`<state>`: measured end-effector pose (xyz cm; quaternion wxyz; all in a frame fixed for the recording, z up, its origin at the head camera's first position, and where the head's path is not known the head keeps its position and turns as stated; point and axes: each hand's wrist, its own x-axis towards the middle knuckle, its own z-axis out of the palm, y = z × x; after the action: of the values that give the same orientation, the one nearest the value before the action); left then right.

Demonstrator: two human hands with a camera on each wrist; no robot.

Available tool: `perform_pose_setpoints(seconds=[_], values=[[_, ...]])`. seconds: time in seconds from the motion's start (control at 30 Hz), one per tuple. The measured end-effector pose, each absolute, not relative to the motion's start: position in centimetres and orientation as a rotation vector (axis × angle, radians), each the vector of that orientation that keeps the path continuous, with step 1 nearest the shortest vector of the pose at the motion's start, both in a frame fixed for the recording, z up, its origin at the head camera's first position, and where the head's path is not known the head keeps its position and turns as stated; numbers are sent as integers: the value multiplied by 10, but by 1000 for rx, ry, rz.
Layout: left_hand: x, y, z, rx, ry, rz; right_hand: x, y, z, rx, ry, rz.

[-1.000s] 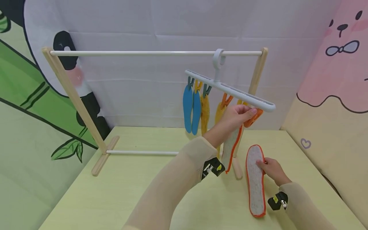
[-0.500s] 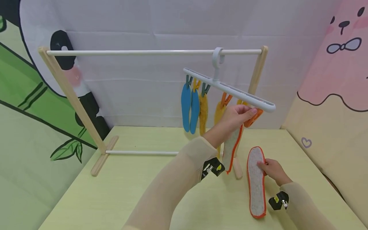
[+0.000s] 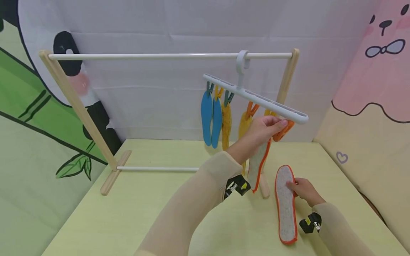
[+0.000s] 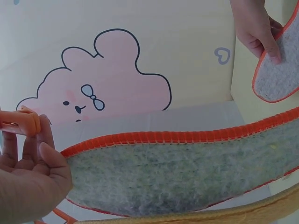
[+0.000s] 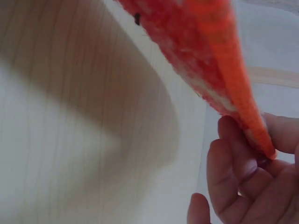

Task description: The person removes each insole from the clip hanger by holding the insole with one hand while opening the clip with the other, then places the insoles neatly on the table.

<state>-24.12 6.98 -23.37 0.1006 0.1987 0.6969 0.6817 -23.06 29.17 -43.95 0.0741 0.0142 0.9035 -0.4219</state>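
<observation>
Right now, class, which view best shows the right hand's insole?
The head view: the insole shows its full length. Left wrist catches only one end; right wrist, its orange edge and red side.

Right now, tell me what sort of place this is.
Probably an indoor play or demonstration corner: cartoon-printed walls around a table, and on it a drying rack with a hanger of clipped insoles.
</observation>
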Motion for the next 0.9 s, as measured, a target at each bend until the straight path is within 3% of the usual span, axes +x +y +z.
perform_pose_setpoints(seconds=[0.9], values=[[-245,74,-238,571,2090,2021,-235,295,-451,8,2731,-1211]])
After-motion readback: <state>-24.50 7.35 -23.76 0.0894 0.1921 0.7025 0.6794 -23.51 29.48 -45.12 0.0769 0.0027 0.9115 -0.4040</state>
